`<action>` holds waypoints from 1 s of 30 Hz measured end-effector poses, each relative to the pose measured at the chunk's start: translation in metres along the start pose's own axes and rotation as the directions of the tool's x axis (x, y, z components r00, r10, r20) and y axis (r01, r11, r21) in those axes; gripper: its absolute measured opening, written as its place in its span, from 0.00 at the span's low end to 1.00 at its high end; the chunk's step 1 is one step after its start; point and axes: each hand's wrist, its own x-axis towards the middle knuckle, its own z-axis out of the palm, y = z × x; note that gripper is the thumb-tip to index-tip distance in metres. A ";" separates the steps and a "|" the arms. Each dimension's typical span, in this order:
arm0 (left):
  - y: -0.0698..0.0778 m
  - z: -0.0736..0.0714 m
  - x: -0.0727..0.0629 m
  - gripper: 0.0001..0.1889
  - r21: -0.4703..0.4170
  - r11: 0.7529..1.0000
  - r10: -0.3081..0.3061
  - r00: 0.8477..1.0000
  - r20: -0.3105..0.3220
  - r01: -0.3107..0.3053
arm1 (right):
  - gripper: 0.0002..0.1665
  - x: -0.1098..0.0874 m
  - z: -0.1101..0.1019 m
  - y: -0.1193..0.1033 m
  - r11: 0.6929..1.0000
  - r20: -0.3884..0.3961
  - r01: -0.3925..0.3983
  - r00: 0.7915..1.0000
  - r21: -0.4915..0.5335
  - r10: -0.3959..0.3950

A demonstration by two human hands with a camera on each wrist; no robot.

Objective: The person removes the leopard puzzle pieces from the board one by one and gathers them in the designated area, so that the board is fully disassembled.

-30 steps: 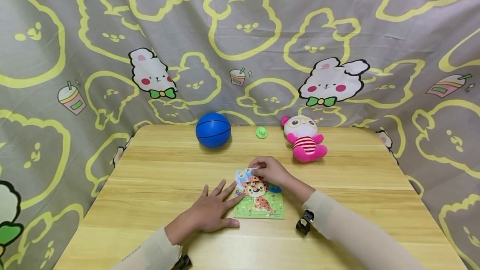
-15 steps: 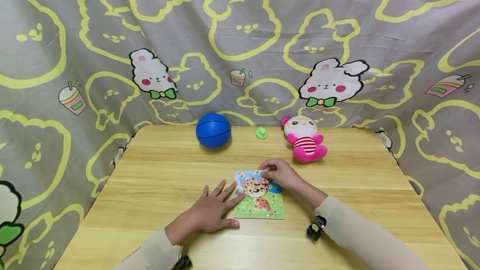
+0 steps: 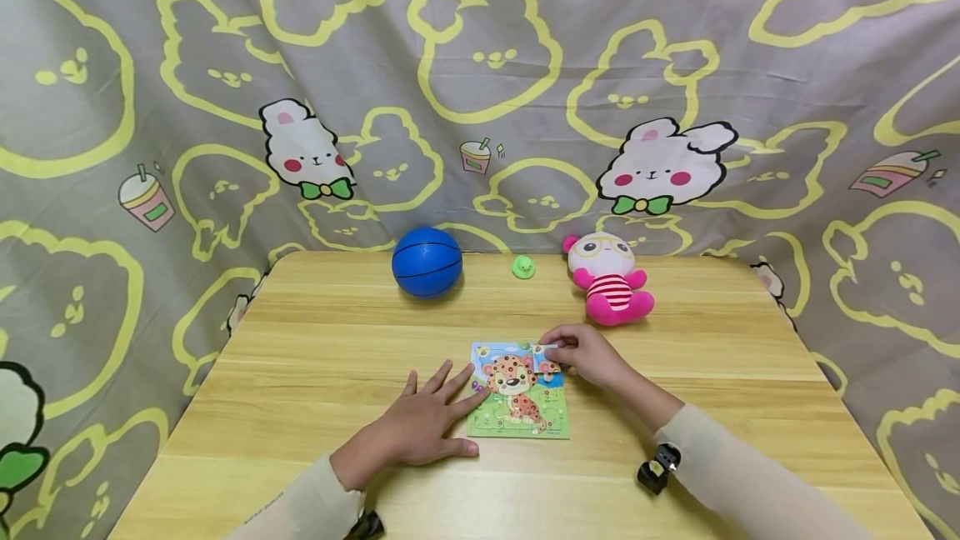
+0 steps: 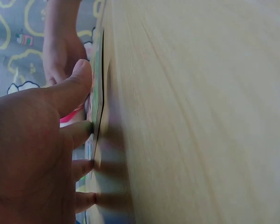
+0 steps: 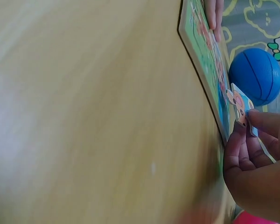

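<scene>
A jigsaw puzzle board with a spotted leopard cub on green grass under a blue sky lies on the table. My left hand is spread flat, its index finger reaching over the board's left edge and the thumb resting on the wood near the lower left corner. With thumb and fingers, my right hand pinches a puzzle piece over the board's upper right corner. In the right wrist view this piece shows part of a spotted ear on blue and stands tilted above the board.
Along the back of the wooden table are a blue basketball, a small green rubber duck and a pink panda plush in striped clothes. A grey patterned curtain hangs behind and on both sides.
My right hand has moved right and slightly toward me with the puzzle piece, from the board's top middle to its upper right corner. The left hand has stayed put.
</scene>
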 end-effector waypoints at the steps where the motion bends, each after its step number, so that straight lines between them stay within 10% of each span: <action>1: 0.000 0.000 0.000 0.44 0.000 1.000 0.001 1.000 0.000 -0.001 | 0.10 -0.001 -0.002 0.001 1.000 -0.006 -0.013 1.000 0.004 0.013; 30: 0.001 -0.001 -0.001 0.44 -0.014 1.000 0.002 1.000 0.004 -0.002 | 0.11 -0.021 -0.043 0.027 0.992 -0.102 0.003 0.995 -0.124 -0.016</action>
